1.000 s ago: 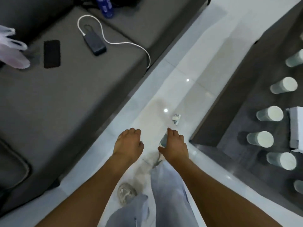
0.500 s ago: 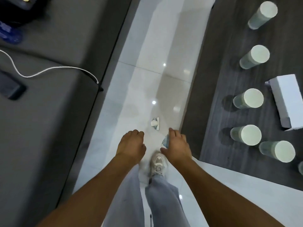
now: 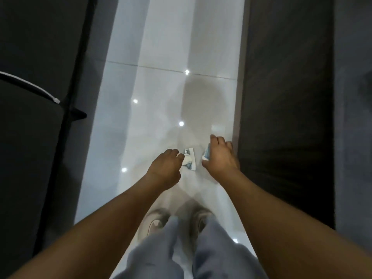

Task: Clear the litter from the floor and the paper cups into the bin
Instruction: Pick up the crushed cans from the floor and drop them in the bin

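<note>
Head view, looking straight down a strip of glossy white tiled floor [image 3: 161, 87] that runs through the middle of the frame.

Left hand [image 3: 165, 168]: reaching down, centre of frame, back of hand toward the camera. Fingers are curled downward; the fingertips meet the left edge of a crumpled white-and-blue scrap of litter [image 3: 189, 159]. Cannot tell whether they already pinch it or only touch it. The scrap lies on the tile between the two hands.

Right hand [image 3: 220, 158]: just right of the scrap, beside the dark table edge. Fingers and thumb are wrapped around a second white-and-blue paper scrap [image 3: 206, 154], which shows at the hand's left side.

Dark grey sofa [image 3: 30, 148] fills the left of the frame; a white cable [image 3: 30, 86] crosses it at mid-left. A dark wood-grain table [image 3: 281, 97] fills the right.

Lower centre: grey trouser legs [image 3: 211, 248] and two pale shoes [image 3: 155, 220], blurred, standing on the tile.
</note>
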